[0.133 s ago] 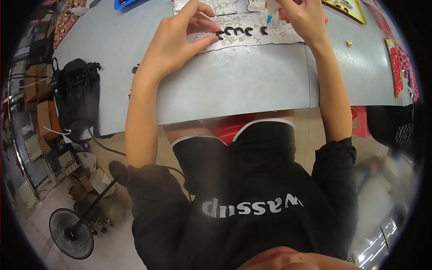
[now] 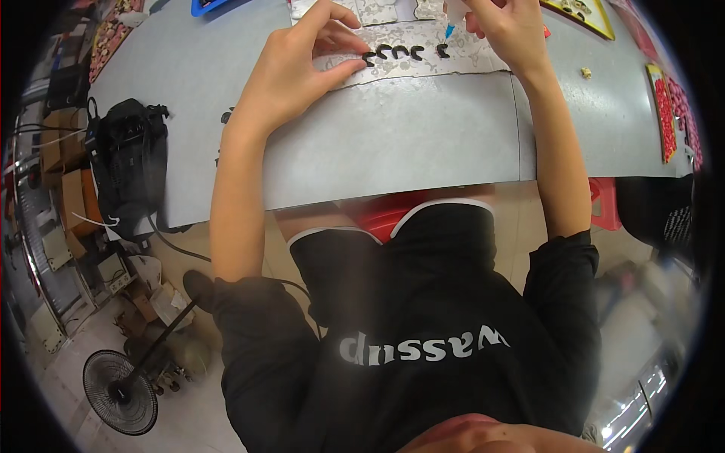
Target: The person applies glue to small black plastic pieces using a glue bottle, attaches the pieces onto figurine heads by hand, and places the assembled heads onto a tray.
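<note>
Several small black curved pieces (image 2: 401, 53) lie in a row on a stained pale cardboard strip (image 2: 468, 66). My left hand (image 2: 302, 66) rests at the strip's left end. Its thumb and a finger close on the leftmost black piece (image 2: 369, 58). My right hand (image 2: 513, 34) is closed around a blue-tipped syringe (image 2: 449, 31), most of which is hidden by the fingers and cut by the upper edge. The tip points down, just above the rightmost black piece (image 2: 443, 50), set apart from the others. I cannot tell whether it touches.
The grey table (image 2: 393, 136) carries more cardboard (image 2: 376, 12) beyond the strip. A yellow-rimmed tray (image 2: 609, 30) stands far right, a blue tray (image 2: 205, 7) far left. Red pieces fill a tray (image 2: 664, 113) at right. A black backpack (image 2: 130, 162) hangs by the left edge.
The blue tip has shifted very slightly left and away from me. My left hand and the black pieces stay where they were.
</note>
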`<state>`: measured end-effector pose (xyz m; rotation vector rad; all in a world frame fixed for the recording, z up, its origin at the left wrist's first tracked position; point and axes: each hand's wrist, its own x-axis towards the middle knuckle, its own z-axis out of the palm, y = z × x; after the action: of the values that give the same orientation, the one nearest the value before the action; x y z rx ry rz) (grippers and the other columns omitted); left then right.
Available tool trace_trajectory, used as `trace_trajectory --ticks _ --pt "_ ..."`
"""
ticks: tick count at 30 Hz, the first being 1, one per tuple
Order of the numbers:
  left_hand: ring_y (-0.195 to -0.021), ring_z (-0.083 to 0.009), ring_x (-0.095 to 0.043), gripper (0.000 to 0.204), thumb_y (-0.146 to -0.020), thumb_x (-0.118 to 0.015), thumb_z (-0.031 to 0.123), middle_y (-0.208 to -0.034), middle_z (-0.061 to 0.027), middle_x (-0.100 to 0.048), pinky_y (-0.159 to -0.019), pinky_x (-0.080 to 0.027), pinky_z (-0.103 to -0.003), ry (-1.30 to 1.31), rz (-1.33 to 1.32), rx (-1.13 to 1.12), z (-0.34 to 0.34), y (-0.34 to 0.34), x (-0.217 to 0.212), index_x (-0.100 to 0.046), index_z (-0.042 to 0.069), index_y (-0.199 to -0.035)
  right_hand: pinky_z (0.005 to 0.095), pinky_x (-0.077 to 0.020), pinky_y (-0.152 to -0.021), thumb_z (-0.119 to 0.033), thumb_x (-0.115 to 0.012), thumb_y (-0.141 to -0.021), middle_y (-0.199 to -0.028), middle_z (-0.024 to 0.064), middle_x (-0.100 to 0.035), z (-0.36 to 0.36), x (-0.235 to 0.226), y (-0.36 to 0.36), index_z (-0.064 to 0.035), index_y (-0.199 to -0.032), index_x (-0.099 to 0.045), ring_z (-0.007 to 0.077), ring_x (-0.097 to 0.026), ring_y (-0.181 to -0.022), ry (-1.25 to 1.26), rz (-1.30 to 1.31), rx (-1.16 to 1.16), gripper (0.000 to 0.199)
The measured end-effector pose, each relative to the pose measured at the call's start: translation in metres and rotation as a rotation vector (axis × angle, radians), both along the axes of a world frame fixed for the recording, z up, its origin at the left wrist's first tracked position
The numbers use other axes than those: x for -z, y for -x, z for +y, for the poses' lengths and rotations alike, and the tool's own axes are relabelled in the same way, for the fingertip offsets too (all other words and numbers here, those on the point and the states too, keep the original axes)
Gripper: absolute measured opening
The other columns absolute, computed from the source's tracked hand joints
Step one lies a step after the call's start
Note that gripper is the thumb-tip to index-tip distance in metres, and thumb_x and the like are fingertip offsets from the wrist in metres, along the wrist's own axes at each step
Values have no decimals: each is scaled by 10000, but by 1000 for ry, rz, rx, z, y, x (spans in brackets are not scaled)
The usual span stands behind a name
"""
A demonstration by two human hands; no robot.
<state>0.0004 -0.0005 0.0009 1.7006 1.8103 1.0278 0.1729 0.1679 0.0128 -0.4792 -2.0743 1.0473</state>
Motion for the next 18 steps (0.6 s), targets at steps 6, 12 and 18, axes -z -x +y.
trace_trajectory --ticks 6,12,18 --pt "-924 -171 -658 348 -760 -716 24 -932 -68 -705 -905 -498 -313 7 17 -13 0 -2 -2 -532 57 -1053 185 -372 -378 -176 -661 -877 -696 27 -594 1 1 0 23 -892 -604 47 -508 -457 -30 0 -9 207" --pt "-925 -172 -658 350 -759 -717 26 -933 -68 -705 -900 -498 -312 0 26 -5 1 -2 -2 -532 56 -1054 188 -364 -384 -177 -660 -877 -685 16 -580 4 2 -1 18 -888 -606 43 -491 -462 -30 -2 -7 203" --pt "-932 -178 -658 351 -757 -717 20 -931 -75 -703 -904 -501 -316 -5 9 -1 1 -2 -1 -531 52 -1053 188 -337 -406 -178 -659 -873 -695 7 -571 11 8 -1 6 -879 -613 37 -464 -484 -132 -1 21 190"
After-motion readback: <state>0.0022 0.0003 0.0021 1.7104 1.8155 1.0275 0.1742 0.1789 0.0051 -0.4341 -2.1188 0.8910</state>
